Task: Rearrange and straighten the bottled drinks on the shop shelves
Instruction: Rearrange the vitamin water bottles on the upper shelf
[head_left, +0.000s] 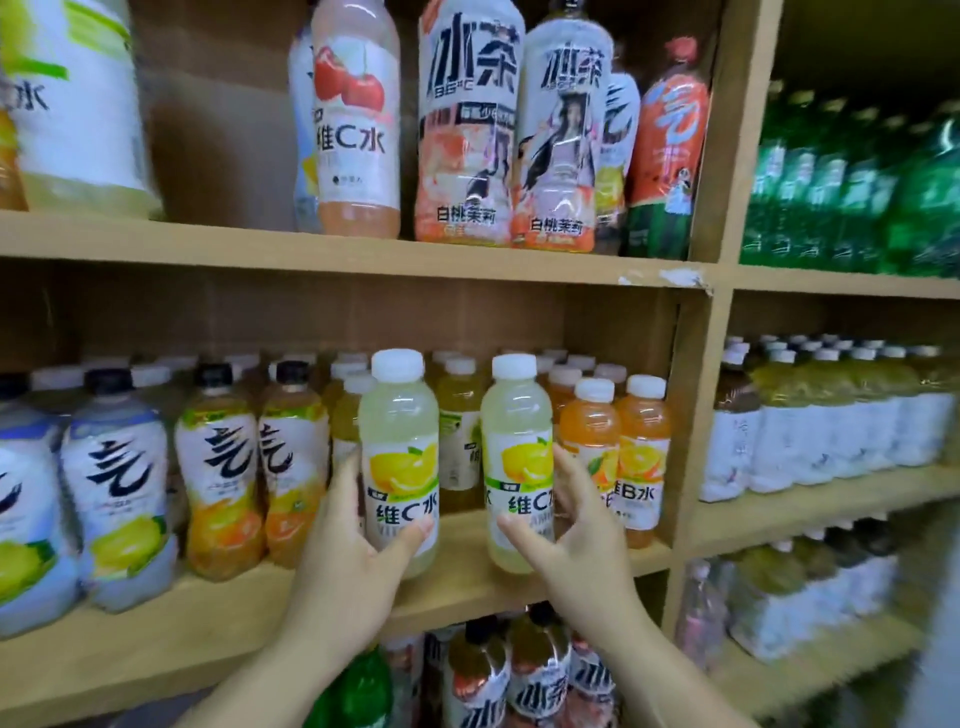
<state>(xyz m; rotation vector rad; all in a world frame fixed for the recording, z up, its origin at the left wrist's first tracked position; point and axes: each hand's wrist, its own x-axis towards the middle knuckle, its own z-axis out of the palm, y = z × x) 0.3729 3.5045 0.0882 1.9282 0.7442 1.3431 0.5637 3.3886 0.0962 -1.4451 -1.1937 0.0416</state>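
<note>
On the middle shelf (467, 587), two lemon bottles stood upright at the front edge, and everything else is best placed from the left one (399, 462). The left hand (345, 558) wrapped its lower label, thumb across the front and fingers (347, 470) curled behind its left side, a grasp that looked meant to turn or slide it so the label faced out. Just to its right, across a gap showing bare board, stood the second lemon bottle (517, 462), which the right hand (576, 540) held the same way in mirror: thumb on the front low down, fingers reaching round its right side. Neither bottle seemed lifted; both bases appeared to rest on the board, so the hold was probably for nudging, not carrying. Further right of that pair, two orange bottles (615, 457) stood close against the upright, touching or nearly touching the right hand's fingers. To the left of the first lemon bottle, black-capped bottles (254, 467) lined the front, and more white caps filled the rows behind. The gap between the lemon bottles suggested the row was not yet closed up; in my judgement, drawing them together and squaring both to the edge was the step in hand.
</note>
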